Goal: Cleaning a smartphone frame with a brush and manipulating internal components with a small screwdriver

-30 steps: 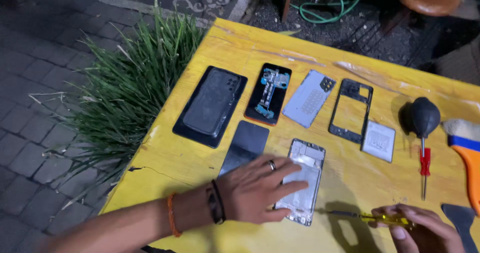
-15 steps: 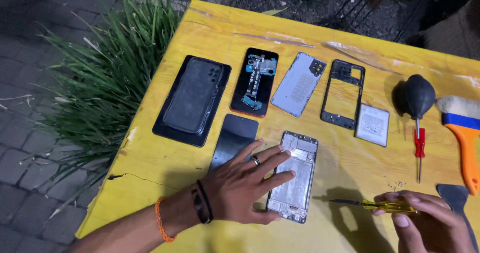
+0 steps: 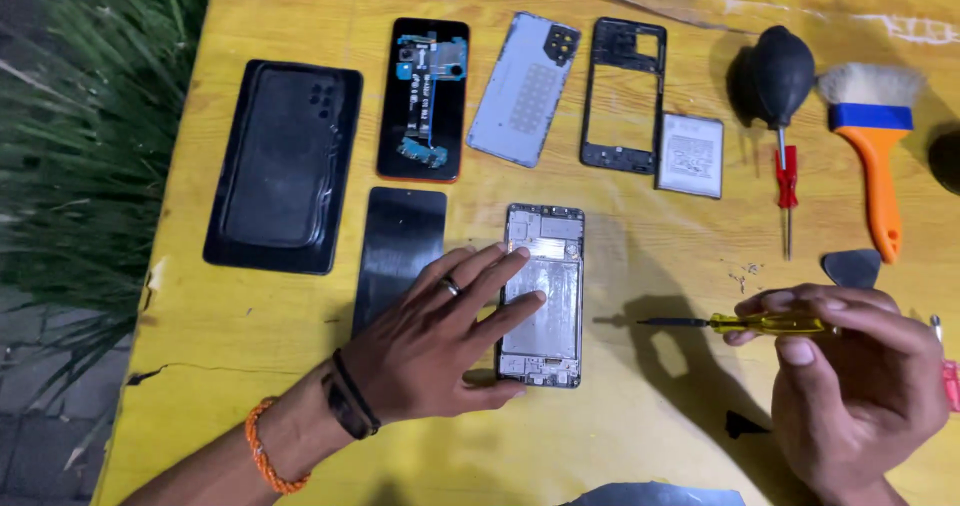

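Phone stripped down on the yellow table [image 3: 250,366], chassis under our hand.

From the head view, our left hand [image 3: 440,341] lies flat, fingers spread, pinning the phone chassis [image 3: 548,266]; our right hand [image 3: 850,366] pinches the yellow screwdriver [image 3: 760,322], tip just beside it. We judge screw work is underway, needing a steady tip. We count two screwdrivers including the red screwdriver [image 3: 787,181], one battery [image 3: 690,154], one brush [image 3: 872,136], one blower [image 3: 783,66].
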